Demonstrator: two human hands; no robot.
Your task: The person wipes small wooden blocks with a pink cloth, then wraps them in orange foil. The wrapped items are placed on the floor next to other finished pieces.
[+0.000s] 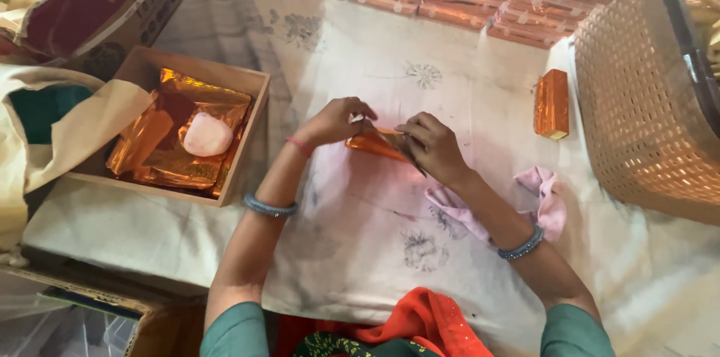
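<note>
Orange shiny foil wrapper [373,142] sits between my hands: left hand [335,121] pinches its nine o'clock end, right hand [433,146] grips its three o'clock end.

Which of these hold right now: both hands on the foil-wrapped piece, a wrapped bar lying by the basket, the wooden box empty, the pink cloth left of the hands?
1. Both the left hand and right hand grip the orange foil piece. True.
2. A wrapped bar lies beside the wicker basket. True.
3. The wooden box is empty. False: it holds orange foil sheets and a pale pink lump.
4. The pink cloth lies left of the hands. False: it lies under the right forearm.
</note>
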